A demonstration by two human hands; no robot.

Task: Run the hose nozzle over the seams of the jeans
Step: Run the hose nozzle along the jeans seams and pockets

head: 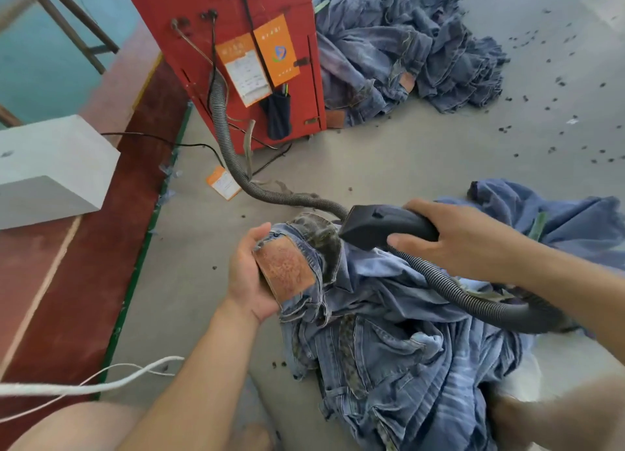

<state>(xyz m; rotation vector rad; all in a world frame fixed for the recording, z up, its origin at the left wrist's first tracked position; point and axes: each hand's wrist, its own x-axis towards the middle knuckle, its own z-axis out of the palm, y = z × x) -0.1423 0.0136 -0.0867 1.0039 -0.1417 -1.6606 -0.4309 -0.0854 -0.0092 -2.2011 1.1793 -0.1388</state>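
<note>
On the grey table surface in front of the person, a pair of blue jeans (389,332) lies bunched in a heap, its waistband lifted toward the camera. The left hand (250,274) grips that waistband, fingers and thumb curled round the fabric just behind the tan leather patch (285,268), holding it up and turned outward. The right hand (456,237) wraps round the handle of the black hose nozzle (375,225), whose mouth sits against the folded waistband seam right beside the patch. From the nozzle a ribbed grey hose (230,153) loops back to a red machine cabinet (236,45) standing further off.

As a judgement, the work looks to be at an early stage on this pair: the nozzle is at the waistband, while the legs, side seams and inseams lie crumpled below and would each need spreading and tracing. A large pile of other jeans (406,45) lies behind the cabinet, and more denim (558,220) lies beyond the right hand; whether those are finished cannot be told.
</note>
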